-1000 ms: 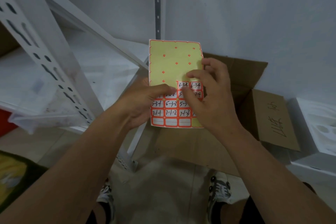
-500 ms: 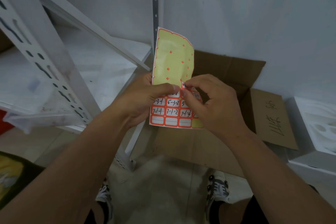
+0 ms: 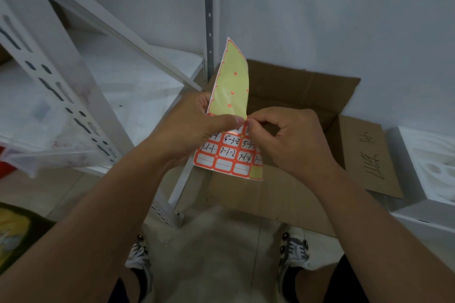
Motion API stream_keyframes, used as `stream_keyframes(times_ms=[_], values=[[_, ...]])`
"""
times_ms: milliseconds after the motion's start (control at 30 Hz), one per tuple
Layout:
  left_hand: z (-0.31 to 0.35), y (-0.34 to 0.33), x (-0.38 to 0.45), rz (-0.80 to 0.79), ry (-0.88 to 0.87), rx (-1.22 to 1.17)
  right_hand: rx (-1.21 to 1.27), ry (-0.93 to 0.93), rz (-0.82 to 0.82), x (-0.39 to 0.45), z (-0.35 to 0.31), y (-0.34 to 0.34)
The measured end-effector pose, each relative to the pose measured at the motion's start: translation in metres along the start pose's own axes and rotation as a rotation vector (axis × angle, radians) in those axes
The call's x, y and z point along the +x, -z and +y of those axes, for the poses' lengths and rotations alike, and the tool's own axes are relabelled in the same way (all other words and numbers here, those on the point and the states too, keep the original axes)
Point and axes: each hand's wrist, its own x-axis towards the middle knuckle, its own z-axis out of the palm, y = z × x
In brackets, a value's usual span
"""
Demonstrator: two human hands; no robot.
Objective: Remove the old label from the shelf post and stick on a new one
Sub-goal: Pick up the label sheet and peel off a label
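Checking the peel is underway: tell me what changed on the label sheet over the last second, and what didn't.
The label sheet went from flat and facing the camera to bent, its empty yellow upper part curling back and narrowing. The right hand shifted from lying over the labels to pinching one at the edge of the top written row, beside the left thumb. The left hand kept its grip on the sheet; the cardboard box stayed put.

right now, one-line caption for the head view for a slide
Left hand holds a label sheet while the right hand pinches a label at its edge, above an open cardboard box.
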Motion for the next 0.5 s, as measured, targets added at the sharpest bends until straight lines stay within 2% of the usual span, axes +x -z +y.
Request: stream_keyframes(times_ms=[267, 500], values=[[0.0024, 0.0016, -0.0045, -0.011, -0.026, 0.006, 0.217, -0.087, -0.007, 0.0004, -0.0026, -0.0008], [0.0019, -0.0009, -0.0035, -0.011, -0.028, 0.003, 0.053, -0.072, 0.034, 0.0029, -0.0003, -0.0034]])
